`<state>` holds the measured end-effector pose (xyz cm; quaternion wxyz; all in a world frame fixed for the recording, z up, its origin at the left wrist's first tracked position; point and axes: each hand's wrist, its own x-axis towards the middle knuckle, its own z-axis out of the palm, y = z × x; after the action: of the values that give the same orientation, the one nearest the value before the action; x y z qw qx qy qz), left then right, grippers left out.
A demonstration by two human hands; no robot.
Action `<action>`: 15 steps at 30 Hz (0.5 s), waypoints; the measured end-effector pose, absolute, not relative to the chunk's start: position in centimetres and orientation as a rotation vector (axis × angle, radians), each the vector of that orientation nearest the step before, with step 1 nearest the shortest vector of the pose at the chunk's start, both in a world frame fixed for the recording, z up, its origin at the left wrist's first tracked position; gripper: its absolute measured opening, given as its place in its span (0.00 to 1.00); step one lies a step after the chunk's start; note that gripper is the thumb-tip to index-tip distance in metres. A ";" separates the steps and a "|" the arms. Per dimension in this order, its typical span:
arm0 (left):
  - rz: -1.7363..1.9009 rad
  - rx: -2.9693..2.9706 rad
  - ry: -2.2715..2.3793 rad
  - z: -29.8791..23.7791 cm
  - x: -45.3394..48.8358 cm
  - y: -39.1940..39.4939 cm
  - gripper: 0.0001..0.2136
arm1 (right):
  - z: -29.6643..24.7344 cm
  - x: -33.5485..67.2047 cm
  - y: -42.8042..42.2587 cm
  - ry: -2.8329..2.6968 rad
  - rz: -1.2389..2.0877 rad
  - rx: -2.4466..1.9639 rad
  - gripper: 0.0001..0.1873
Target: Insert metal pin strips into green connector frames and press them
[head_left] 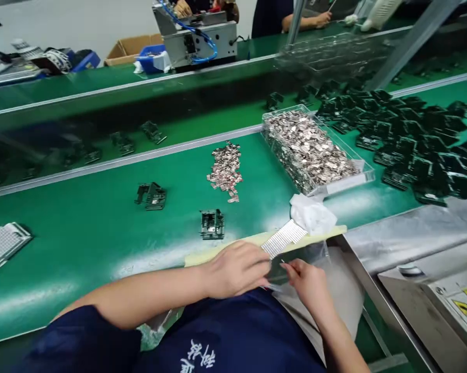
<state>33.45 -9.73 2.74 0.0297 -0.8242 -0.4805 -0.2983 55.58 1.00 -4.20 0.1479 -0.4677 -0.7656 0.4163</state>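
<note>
At the near edge of the green bench, my left hand is closed, fingers bent downward. A thin pale sliver shows by its fingertips; what it grips is mostly hidden. My right hand, just to the right, has thumb and forefinger pinched on a tiny piece too small to name. Beside the left knuckles lies a row of narrow silvery strips on a yellow strip along the edge. Crumpled white plastic touches the row's far end. A dark green circuit-board assembly sits beyond my left hand.
A clear box full of small metal pieces stands right of a loose metal pile. Many dark board assemblies crowd the right. Another assembly and white grid-patterned panels lie left. Across the bench, other people work near a machine.
</note>
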 end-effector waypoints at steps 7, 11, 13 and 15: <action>-1.008 -1.814 -2.189 2.7 24.5 -17.0 0.25 | 1.7 55.4 0.0 -2.149 1.199 -1.195 0.18; -0.889 -2.091 -2.434 2.4 23.0 -14.1 0.46 | 4.3 50.9 -2.1 -2.109 1.310 -0.906 0.09; -1.023 -2.219 -2.343 2.2 23.6 -12.8 0.38 | 4.6 48.7 -2.8 -2.055 1.296 -0.856 0.07; -1.226 -2.240 -2.204 2.2 24.7 -12.1 0.31 | 4.6 46.9 -3.3 -1.965 1.285 -0.863 0.06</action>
<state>24.72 -12.06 2.24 -0.1158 -0.6596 -0.6490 -0.3609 46.91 -3.29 4.55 0.3148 -0.3276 -0.7456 0.4876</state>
